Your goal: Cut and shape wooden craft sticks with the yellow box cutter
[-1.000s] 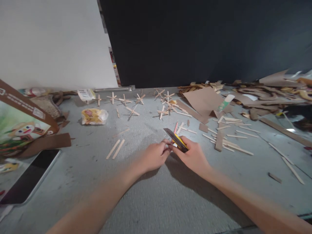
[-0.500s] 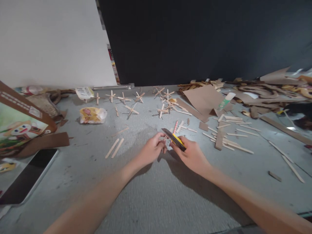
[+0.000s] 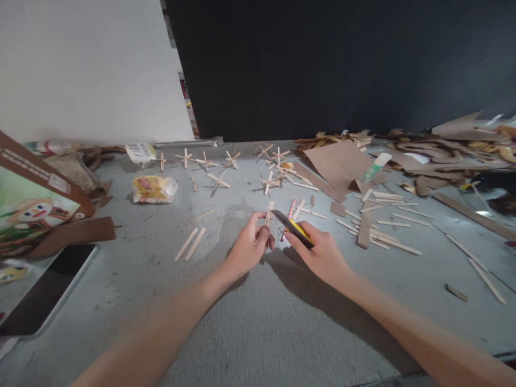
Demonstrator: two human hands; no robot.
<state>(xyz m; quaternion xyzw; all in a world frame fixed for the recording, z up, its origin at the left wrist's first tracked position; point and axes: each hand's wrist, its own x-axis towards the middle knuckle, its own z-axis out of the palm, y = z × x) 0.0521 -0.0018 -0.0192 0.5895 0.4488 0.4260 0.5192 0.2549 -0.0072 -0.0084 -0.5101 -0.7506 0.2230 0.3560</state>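
My left hand (image 3: 252,243) pinches a short wooden craft stick (image 3: 269,211), which stands up between thumb and fingers. In my right hand (image 3: 318,248) is a black and yellow utility knife (image 3: 296,230), its tip pointing up and left, close to the stick. A red-and-white striped straw (image 3: 291,208) lies on the grey table just behind the knife. Beyond it two craft sticks (image 3: 313,213) rest against each other. Left of my left hand lie two parallel craft sticks (image 3: 195,245).
Several crossed-stick pieces (image 3: 220,181) stand at the back. Loose sticks (image 3: 397,244) and cardboard (image 3: 334,164) spread to the right, near a glue stick (image 3: 377,166). On the left are a phone (image 3: 46,290), a printed box (image 3: 36,207) and a wrapped snack (image 3: 154,190).
My hands have moved slightly apart. The craft stick in my left hand now stands more upright and shows clear of the knife blade. The right hand keeps hold of the knife.
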